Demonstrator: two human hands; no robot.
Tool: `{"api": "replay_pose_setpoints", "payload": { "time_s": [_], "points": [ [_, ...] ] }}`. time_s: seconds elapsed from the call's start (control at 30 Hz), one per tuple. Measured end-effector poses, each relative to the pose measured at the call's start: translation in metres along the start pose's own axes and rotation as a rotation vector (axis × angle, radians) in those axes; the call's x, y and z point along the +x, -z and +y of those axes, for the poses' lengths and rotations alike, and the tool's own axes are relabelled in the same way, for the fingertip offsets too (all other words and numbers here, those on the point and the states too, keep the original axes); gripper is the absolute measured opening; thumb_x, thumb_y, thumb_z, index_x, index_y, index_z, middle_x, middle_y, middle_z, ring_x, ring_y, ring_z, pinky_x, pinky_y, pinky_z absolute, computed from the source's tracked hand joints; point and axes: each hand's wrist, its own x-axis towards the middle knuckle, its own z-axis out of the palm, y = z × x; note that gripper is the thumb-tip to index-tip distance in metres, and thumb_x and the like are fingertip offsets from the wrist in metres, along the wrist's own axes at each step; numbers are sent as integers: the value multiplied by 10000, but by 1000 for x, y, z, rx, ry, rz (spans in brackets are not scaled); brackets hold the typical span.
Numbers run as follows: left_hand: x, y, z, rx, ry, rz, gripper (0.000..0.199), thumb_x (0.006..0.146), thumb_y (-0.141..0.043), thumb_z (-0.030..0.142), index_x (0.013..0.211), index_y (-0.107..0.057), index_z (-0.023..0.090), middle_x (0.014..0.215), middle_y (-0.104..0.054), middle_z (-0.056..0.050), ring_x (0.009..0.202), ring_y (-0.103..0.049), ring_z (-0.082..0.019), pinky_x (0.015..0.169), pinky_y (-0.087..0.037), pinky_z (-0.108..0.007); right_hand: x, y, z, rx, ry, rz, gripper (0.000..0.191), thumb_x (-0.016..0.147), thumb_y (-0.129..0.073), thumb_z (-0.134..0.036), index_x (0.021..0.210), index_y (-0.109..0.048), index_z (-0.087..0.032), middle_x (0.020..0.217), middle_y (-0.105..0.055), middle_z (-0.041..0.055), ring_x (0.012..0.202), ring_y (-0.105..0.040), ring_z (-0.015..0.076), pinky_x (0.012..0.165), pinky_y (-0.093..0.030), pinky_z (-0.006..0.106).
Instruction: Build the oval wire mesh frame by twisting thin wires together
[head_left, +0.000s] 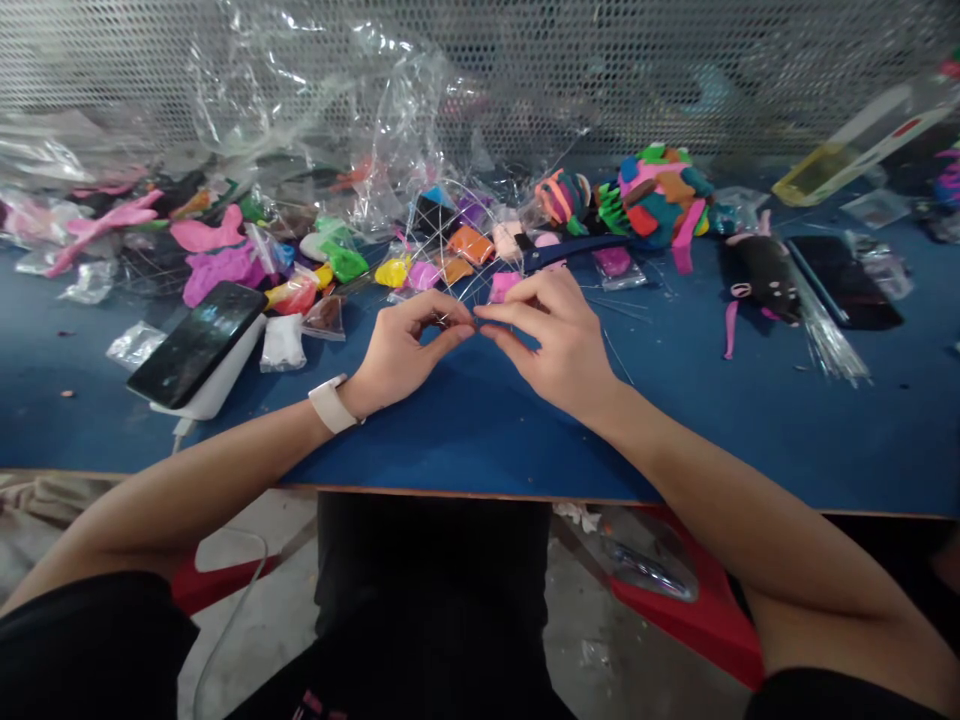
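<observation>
Thin metal wires (441,222) bend in loops above the blue table, and their lower ends run to my fingertips. My left hand (409,350), with a pale band on its wrist, pinches the wire between thumb and forefinger. Its fingertips nearly meet those of my right hand (551,335), which is closed in a pinch at the same wire. Just behind my right hand lies a dark blue tool (577,250). Small packets of orange clay (471,244), yellow clay (392,271) and pink clay (504,287) sit beyond the fingertips.
A phone (199,345) rests on a white block at the left. Across the back lie clear plastic bags (322,120) and a multicoloured clay ball (660,195). To the right are a black clay figure (763,275), another phone (844,280), a wire bundle (832,340) and a bottle (855,150).
</observation>
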Motion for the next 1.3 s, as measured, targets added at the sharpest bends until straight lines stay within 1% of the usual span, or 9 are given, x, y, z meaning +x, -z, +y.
{"api": "replay_pose_setpoints", "payload": {
  "time_s": [0.13, 0.27, 0.47, 0.63, 0.77, 0.93, 1.1, 1.2, 1.3],
  "points": [
    [-1, 0, -1, 47, 14, -11, 36, 970, -824, 242, 1000, -811, 227, 977, -827, -20, 910, -776, -168, 841, -637, -321, 1, 0, 1, -2, 6, -46, 178, 1116, -679, -281, 1160, -848, -314, 1066, -744, 61, 1013, -660, 274, 969, -572, 532],
    [-1, 2, -2, -20, 39, -51, 43, 968, -826, 253, 1002, -809, 234, 1001, -826, -28, 937, -780, -174, 858, -638, -324, 0, 1, 1, 21, -10, -50, 153, 1120, -675, -264, 1118, -827, -287, 1048, -796, 58, 1001, -689, 269, 937, -583, 487],
    [1, 3, -3, -42, 79, -106, 51, 961, -817, 264, 1001, -803, 235, 1002, -827, -35, 936, -784, -189, 850, -652, -347, 0, 1, 3, 44, -30, -102, 165, 1119, -666, -246, 1137, -828, -272, 1012, -793, 58, 1010, -698, 273, 929, -580, 468],
    [1, 2, 0, -28, 75, -95, 38, 947, -811, 241, 967, -787, 221, 972, -820, -24, 879, -770, -167, 812, -640, -319, 0, 1, 7, 55, -1, -112, 191, 1124, -664, -253, 1185, -843, -276, 1009, -793, 56, 997, -691, 261, 909, -572, 448],
    [1, 3, 0, 3, 64, -119, 20, 964, -793, 237, 968, -785, 219, 957, -811, -22, 834, -757, -156, 799, -626, -317, 0, 0, 9, 64, 9, -126, 187, 1120, -670, -247, 1200, -838, -263, 1044, -806, 61, 968, -689, 255, 912, -571, 455],
    [2, 3, -2, 6, 72, -100, 56, 949, -812, 266, 968, -797, 216, 966, -824, -32, 891, -764, -175, 806, -617, -322, -1, 1, 8, -18, 13, -155, 229, 1142, -625, -282, 1217, -841, -276, 980, -766, 64, 982, -663, 264, 898, -578, 451],
    [3, 1, -4, -8, 79, -75, 33, 940, -820, 249, 951, -798, 227, 962, -827, -33, 867, -748, -175, 793, -612, -335, -2, 1, 5, -111, 66, -133, 283, 1155, -575, -223, 1166, -845, -306, 1074, -804, 64, 1025, -647, 266, 907, -575, 457],
    [2, 1, -3, 38, 76, -72, 24, 943, -808, 241, 959, -803, 224, 954, -826, -34, 840, -729, -172, 770, -602, -332, -3, -1, 4, -167, 86, -124, 248, 1144, -596, -208, 1133, -828, -295, 1096, -814, 61, 1058, -647, 280, 915, -546, 479],
    [2, 2, -2, 101, 49, -64, 14, 946, -796, 225, 957, -801, 217, 949, -824, -22, 833, -731, -160, 757, -581, -310, -3, -3, 3, -185, 89, -162, 153, 1123, -650, -240, 1117, -802, -260, 1102, -799, 81, 1073, -657, 306, 919, -524, 505]
  ]
}}
